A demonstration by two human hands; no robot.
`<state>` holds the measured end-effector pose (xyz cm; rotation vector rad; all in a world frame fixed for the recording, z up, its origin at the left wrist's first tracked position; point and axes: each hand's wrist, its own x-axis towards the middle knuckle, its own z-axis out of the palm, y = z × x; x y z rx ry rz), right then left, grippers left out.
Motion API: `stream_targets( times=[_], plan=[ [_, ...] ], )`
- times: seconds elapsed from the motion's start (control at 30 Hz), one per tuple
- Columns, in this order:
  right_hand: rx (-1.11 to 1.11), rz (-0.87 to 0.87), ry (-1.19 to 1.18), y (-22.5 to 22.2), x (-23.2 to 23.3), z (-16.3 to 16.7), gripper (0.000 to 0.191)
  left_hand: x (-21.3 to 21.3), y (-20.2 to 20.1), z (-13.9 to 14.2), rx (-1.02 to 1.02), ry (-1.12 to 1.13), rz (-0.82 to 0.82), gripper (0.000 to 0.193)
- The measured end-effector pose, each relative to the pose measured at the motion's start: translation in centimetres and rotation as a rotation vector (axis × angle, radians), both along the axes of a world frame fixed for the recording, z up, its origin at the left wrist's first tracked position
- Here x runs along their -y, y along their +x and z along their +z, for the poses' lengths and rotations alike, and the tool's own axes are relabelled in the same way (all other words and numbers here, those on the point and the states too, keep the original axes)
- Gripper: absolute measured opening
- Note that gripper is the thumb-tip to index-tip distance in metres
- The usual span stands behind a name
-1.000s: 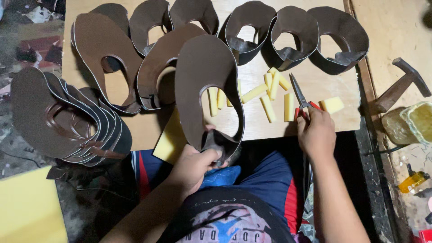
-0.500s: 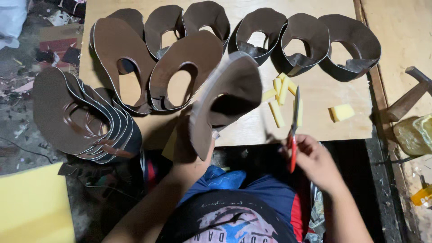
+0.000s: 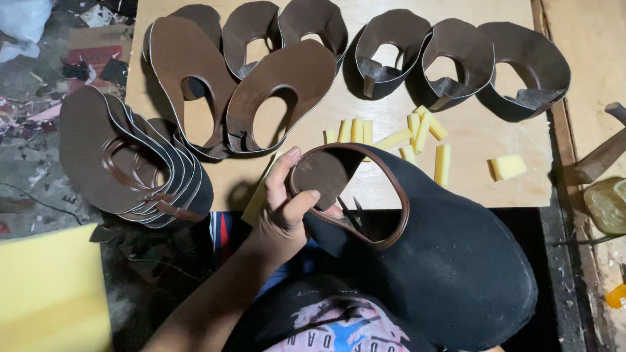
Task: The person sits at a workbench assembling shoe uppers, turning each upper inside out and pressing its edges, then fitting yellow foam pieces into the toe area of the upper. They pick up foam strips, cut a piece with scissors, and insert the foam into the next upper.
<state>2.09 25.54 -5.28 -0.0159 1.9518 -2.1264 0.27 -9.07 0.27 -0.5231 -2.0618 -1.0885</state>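
My left hand (image 3: 280, 208) grips the heel end of a leather shoe upper (image 3: 450, 261), thumb and fingers pinching its brown-trimmed opening. The upper is turned over, so its black lining faces me and covers my lap. Through the opening I see the dark blades of a pair of scissors (image 3: 355, 215) close under the rim. My right hand is hidden behind the upper. Yellow foam strips (image 3: 417, 130) lie on the wooden board (image 3: 521, 140) just beyond the upper.
Flat brown uppers (image 3: 274, 98) and three curled dark ones (image 3: 456, 65) lie along the board's far side. A stack of brown uppers (image 3: 117, 156) overhangs the left edge. A yellow foam cube (image 3: 507, 167), a hammer (image 3: 603, 153) at right and a yellow sheet (image 3: 45, 293) at lower left.
The upper has been flipped from brown side up to black lining up and pulled toward my lap. My right hand with the red-handled scissors has gone out of sight beneath it.
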Motion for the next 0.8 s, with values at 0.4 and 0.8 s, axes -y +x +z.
stream_targets(
  times=[0.4, 0.8],
  plan=[
    [0.074, 0.147, 0.078, 0.7, 0.8, -1.0, 0.037, 0.5, 0.6, 0.2, 0.052, -0.015, -0.018, 0.073],
    [0.109, 0.202, 0.108, -0.6, 1.5, -1.2, 0.032, 0.4, 1.2, -0.8, 0.099, 0.061, -0.059, 0.074]
  ],
)
